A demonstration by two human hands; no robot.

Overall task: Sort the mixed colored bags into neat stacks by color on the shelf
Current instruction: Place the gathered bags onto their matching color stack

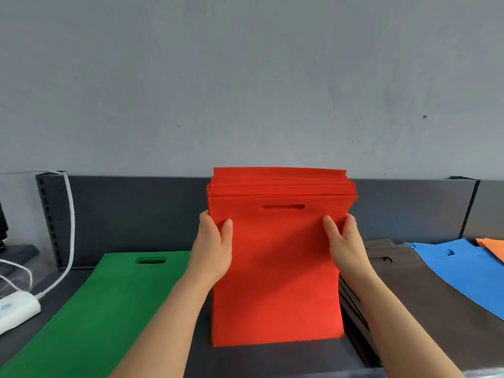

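Red bags [275, 282], one bundle, stood upright on the shelf [272, 358] between your hands.

Nearest you, the bundle's bottom edge rests on the dark shelf. Your left hand [212, 241] clasps its left side and your right hand [345, 241] its right, thumbs on the front face, fingers hidden behind. Held so, you are probably squaring the edges before laying it flat; the top edges fan unevenly. Green bags [109, 309] lie flat to the left, brown bags [409, 296] just right, blue bags [458, 266] overlapping those farther right, and an orange bag [493, 248] is cut off by the frame. Far left are a white charger [13, 309] and cable [71, 227], partly out of view. Bag counts cannot be made out. A grey wall [245, 77] stands behind.
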